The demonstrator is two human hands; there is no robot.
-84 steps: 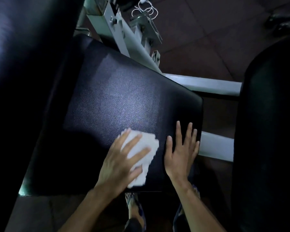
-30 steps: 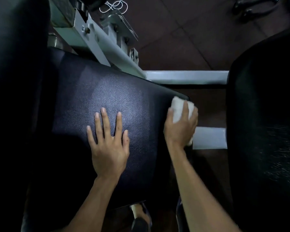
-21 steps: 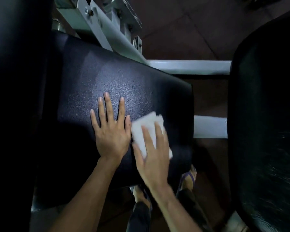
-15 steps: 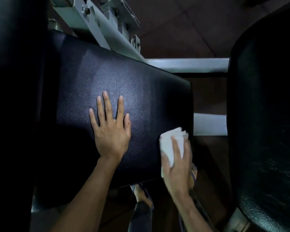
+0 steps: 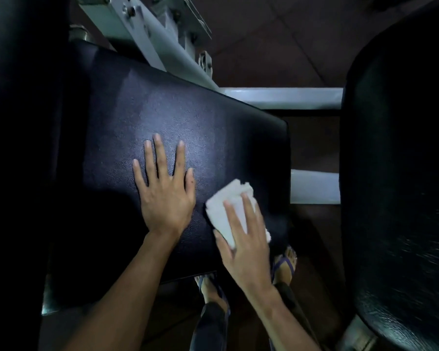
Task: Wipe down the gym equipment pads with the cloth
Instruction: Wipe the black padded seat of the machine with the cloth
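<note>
Black seat pad (image 5: 183, 127) long axis runs from near-left edge up to far-right corner, tilted in view; folded white cloth (image 5: 228, 211) lies on it near the near-right corner, long axis pointing toward the far-right corner, far end crumpled; right hand (image 5: 246, 247) lies flat on the cloth, fingers (image 5: 249, 211) spread and pressing it down onto the pad, no pinch, cloth edge sticking out both sides; left hand (image 5: 165, 193) flat on the pad middle, fingers splayed, grip empty, just beside the cloth, not touching it.

Versus half a second ago: cloth and right hand have come in from the right edge toward the pad's near middle, now close to the left hand; left hand unchanged.

Around: second dark pad (image 5: 401, 173) stands at right, well apart from the cloth; dark back pad (image 5: 18, 148) fills the left side; grey metal frame (image 5: 162, 39) runs past the far edge, with white crossbars (image 5: 284, 97) between the two pads; sandalled feet (image 5: 285, 262) on the tiled floor (image 5: 264, 46) below the near edge; right forearm hides part of the near-right corner.
</note>
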